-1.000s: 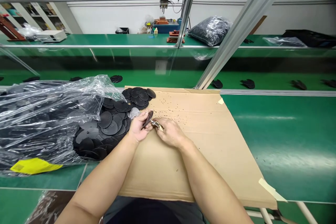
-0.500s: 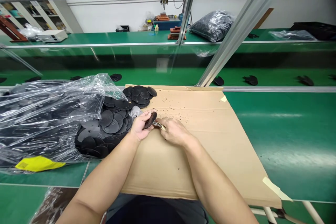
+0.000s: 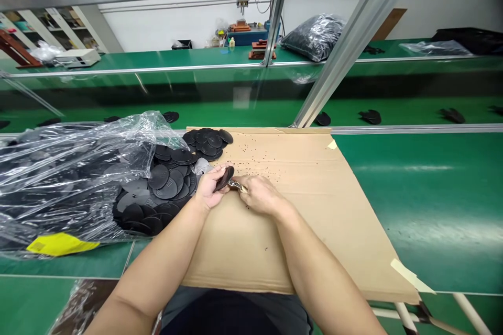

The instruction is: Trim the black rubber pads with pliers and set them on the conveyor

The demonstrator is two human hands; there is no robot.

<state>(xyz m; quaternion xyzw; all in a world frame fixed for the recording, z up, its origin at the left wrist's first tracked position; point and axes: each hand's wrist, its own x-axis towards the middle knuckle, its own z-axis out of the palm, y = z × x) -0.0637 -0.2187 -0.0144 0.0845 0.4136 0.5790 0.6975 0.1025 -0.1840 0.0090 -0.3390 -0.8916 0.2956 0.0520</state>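
Above the cardboard sheet (image 3: 326,209), my left hand (image 3: 210,188) grips a black oval disc (image 3: 224,178), tilted on edge between thumb and fingers. My right hand (image 3: 260,194) is closed on a small metal hand tool (image 3: 238,186), which looks like pliers or nippers. The tool's tip meets the disc's lower right edge. Just left of my left hand lies a heap of black discs (image 3: 167,183), spilling from a clear plastic bag (image 3: 78,167). A smaller pile of discs (image 3: 206,141) rests at the cardboard's back left corner. Tiny dark bits dot the cardboard behind my hands.
Behind the cardboard, a green conveyor belt (image 3: 255,113) carries spaced black pieces (image 3: 370,116). A slanted metal post (image 3: 338,52) rises at the cardboard's back edge. A yellow label (image 3: 63,244) lies on the bag. Farther back is a stuffed plastic bag (image 3: 314,36).
The whole view has shifted slightly. Both hands keep almost the same pose, with the disc and the tool still held together.
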